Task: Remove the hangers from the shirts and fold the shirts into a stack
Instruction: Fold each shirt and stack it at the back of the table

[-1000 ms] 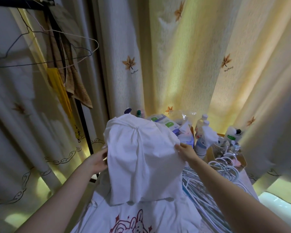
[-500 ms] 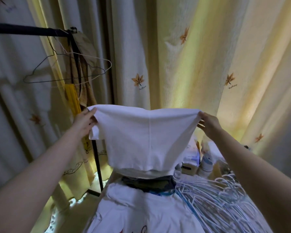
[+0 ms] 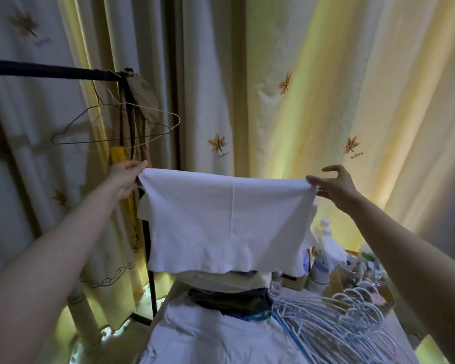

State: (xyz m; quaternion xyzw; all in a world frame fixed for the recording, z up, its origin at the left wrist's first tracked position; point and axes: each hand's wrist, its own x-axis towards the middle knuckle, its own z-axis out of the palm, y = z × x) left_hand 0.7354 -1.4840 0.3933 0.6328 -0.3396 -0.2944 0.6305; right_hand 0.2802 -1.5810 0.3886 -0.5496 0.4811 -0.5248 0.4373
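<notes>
A white shirt (image 3: 226,222), folded over, hangs stretched flat in the air between my hands. My left hand (image 3: 125,177) pinches its upper left corner. My right hand (image 3: 334,185) pinches the upper right corner, with the other fingers spread. Below the shirt, a stack of folded clothes (image 3: 229,295), pale on top and dark beneath, sits on the table. Another white garment (image 3: 216,340) lies spread in front of that stack. A heap of white and blue hangers (image 3: 334,319) lies on the table at right.
A black clothes rail (image 3: 50,72) at left carries two empty wire hangers (image 3: 116,127) and brown and yellow cloths (image 3: 134,132). Bottles and small containers (image 3: 326,256) crowd the table's far right. Curtains with leaf prints (image 3: 284,85) hang close behind.
My hands lifted the white shirt off the table and pulled it wide by its top corners. The view tilted up, and the folded stack beneath came into sight.
</notes>
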